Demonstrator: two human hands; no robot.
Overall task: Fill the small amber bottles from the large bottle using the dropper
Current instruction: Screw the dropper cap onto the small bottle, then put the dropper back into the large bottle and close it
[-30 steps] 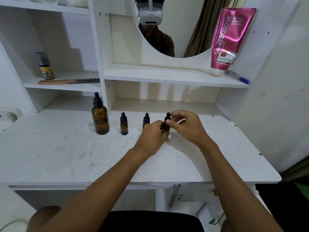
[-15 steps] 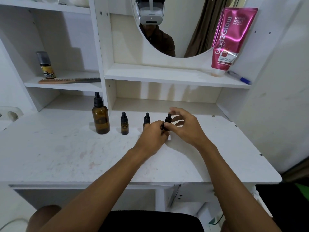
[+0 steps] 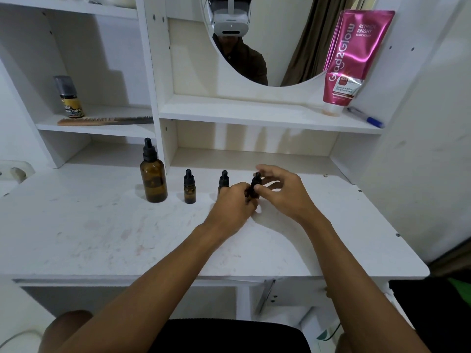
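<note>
The large amber bottle (image 3: pixel 153 178) with a black dropper cap stands at the left of the white desk (image 3: pixel 102 233). Three small amber bottles stand in a row to its right: the first (image 3: pixel 189 187) stands free, the second (image 3: pixel 224 180) is partly hidden behind my left hand, and both hands hold the third (image 3: pixel 255 186). My left hand (image 3: pixel 233 205) grips the third bottle's body, which is mostly hidden. My right hand (image 3: pixel 283 192) pinches its black dropper cap between thumb and fingertips.
A pink lotion tube (image 3: pixel 351 59) and a blue pen (image 3: pixel 365 117) sit on the upper shelf under the mirror (image 3: pixel 267 39). A comb (image 3: pixel 102 121) and a small spray can (image 3: pixel 70 98) lie on the left shelf. A white upright panel (image 3: pixel 158 98) stands just behind the large bottle.
My right hand's fingers have shifted around the third bottle's cap, spreading and closing on it again. My left hand and the other bottles have stayed put.
</note>
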